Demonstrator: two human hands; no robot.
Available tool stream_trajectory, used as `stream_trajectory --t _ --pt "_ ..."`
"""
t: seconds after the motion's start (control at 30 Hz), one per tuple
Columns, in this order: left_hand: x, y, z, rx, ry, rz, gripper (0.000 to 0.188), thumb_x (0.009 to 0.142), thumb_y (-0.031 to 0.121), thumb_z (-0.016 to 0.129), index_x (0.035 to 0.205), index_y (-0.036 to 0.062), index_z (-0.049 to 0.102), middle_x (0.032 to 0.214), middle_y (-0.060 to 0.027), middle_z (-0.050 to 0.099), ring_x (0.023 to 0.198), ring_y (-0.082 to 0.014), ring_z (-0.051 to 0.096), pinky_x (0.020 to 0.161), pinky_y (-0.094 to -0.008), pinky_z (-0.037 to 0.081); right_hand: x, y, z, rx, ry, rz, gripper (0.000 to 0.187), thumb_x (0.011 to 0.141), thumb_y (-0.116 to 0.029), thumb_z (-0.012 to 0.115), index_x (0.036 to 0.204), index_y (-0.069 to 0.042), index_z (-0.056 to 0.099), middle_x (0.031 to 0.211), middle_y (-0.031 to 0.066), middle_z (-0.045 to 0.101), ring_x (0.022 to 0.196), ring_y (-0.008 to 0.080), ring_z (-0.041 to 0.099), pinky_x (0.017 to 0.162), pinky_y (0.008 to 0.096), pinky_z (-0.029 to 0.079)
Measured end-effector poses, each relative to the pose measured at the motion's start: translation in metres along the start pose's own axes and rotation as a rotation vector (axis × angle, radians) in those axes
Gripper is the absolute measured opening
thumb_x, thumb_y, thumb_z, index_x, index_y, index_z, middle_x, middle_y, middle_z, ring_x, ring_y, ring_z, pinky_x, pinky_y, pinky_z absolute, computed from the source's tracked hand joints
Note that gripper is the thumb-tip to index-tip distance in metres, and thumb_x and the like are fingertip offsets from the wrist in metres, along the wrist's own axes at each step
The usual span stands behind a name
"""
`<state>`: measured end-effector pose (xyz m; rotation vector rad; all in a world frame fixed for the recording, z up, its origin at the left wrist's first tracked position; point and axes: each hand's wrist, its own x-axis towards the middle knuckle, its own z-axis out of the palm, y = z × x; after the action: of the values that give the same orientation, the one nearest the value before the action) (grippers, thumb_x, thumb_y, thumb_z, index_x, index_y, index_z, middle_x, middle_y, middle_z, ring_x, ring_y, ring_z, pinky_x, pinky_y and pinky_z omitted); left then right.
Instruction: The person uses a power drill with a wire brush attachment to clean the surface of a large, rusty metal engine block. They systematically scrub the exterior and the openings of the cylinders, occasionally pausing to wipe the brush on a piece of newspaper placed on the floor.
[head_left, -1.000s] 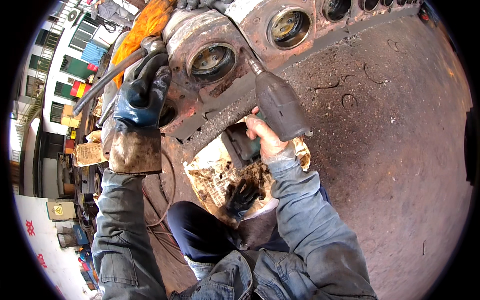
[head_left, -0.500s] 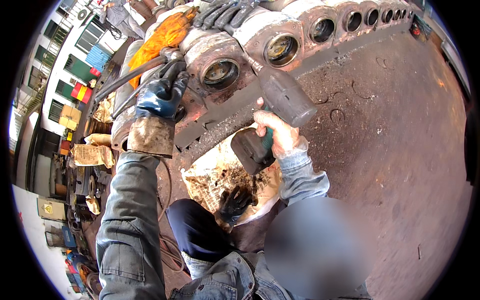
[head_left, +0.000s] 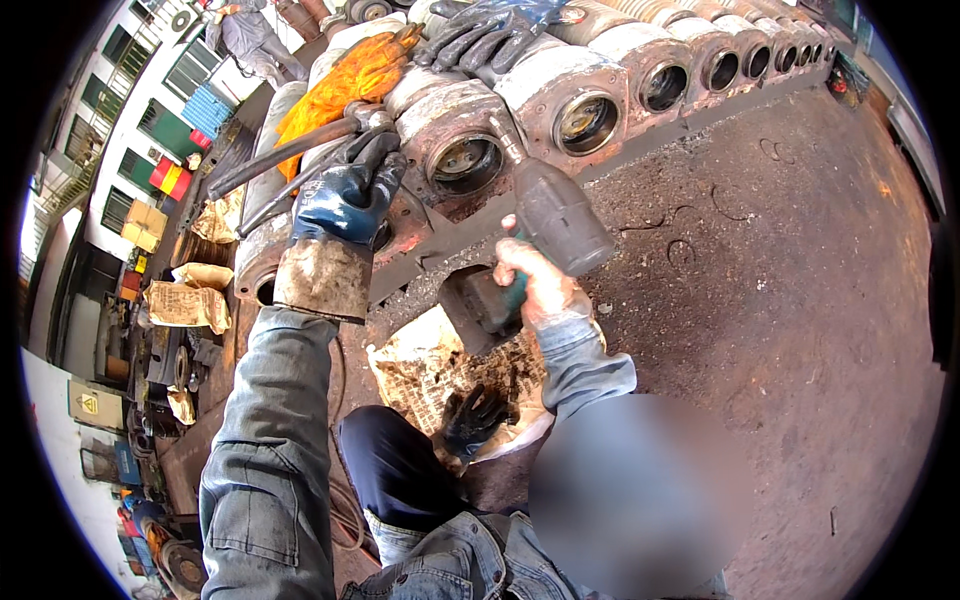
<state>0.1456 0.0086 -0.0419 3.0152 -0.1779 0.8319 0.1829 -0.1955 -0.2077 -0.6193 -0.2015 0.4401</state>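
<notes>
Your right hand (head_left: 540, 280) is wrapped around the grip of a dark power wrench (head_left: 565, 220), right in the middle of the frame, its nose pointing up and left over the front of the metal housings (head_left: 525, 75). Your gloved left hand (head_left: 345, 205), left of centre, has its fingers bent beside a thin metal rod (head_left: 275, 208); whether they close on it, I cannot tell. There's white marking on the back of that glove, too small to read.

Now the printing: dark lines run across the stained paper sack (head_left: 415, 375) at lower centre, more on the brown bag (head_left: 185, 303) at the left, and a yellow warning triangle marks the pale box (head_left: 95, 405) at far left. A small round label sits by the cuff of the grey gloves (head_left: 485, 40), top centre, on the housings.

Around your left hand it's crowded: a hammer (head_left: 280, 155) lies just above the rod, across an orange glove (head_left: 350, 80). A black glove (head_left: 470, 420) rests on the sack, near your knee. Loose rings (head_left: 681, 252) dot the floor right of centre, and a hose (head_left: 345, 510) coils at lower left. Upper left, another person (head_left: 255, 40) in grey stands well apart from you. A blurred patch hides your right forearm.
</notes>
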Motion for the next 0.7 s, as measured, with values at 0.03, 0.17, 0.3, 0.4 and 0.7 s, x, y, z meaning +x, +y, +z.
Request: stream_trajectory --t 0.03,0.17,0.3,0.4,0.7 --pt "0.0 0.0 -0.001 0.003 -0.001 -0.002 0.035 0.095 0.023 0.06 0.126 0.0079 0.062 0.129 -0.0152 0.062 0.124 -0.0314 0.056 0.107 -0.0412 0.042 0.001 0.01 0.001 0.018 -0.017 -0.027 0.041 0.084 -0.008 0.068 0.122 0.002 0.056 0.075 0.0036 0.058 0.064 0.0138 0.053 0.064 0.0281 0.045" --pt "-0.003 0.001 -0.004 0.022 -0.009 -0.011 0.036 0.094 0.024 0.059 0.126 0.0083 0.063 0.129 -0.0152 0.063 0.123 -0.0319 0.057 0.107 -0.0417 0.043 -0.001 0.02 0.008 -0.308 0.077 -0.166 0.031 0.081 -0.003 0.073 0.11 0.0 0.062 0.079 0.0032 0.063 0.061 0.0128 0.056 0.059 0.028 0.046" --pt "0.002 0.003 0.003 0.025 -0.023 -0.013 0.036 0.094 0.026 0.059 0.125 0.0087 0.063 0.128 -0.0152 0.063 0.121 -0.0324 0.057 0.106 -0.0421 0.043 0.008 0.038 -0.02 -0.569 0.116 -0.312 0.021 0.081 -0.006 0.076 0.1 -0.003 0.067 0.078 0.0011 0.063 0.062 0.012 0.057 0.058 0.0276 0.046" --pt "0.0 0.005 -0.019 0.106 -0.055 -0.054 0.036 0.094 0.027 0.059 0.125 0.009 0.063 0.127 -0.0152 0.063 0.121 -0.0328 0.058 0.105 -0.0424 0.044 -0.007 0.025 -0.002 -0.399 0.115 -0.15 0.037 0.084 -0.009 0.074 0.12 -0.003 0.066 0.081 0.0 0.063 0.066 0.0103 0.055 0.061 0.0257 0.046" --pt "0.005 0.003 -0.036 0.1 -0.045 -0.052 0.037 0.094 0.029 0.059 0.125 0.0104 0.062 0.126 -0.0148 0.064 0.12 -0.0336 0.058 0.105 -0.0428 0.044 -0.001 -0.058 0.025 -0.34 0.106 0.003 0.036 0.075 0.002 0.073 0.109 -0.001 0.064 0.089 0.0063 0.066 0.059 0.0153 0.057 0.053 0.0283 0.046"
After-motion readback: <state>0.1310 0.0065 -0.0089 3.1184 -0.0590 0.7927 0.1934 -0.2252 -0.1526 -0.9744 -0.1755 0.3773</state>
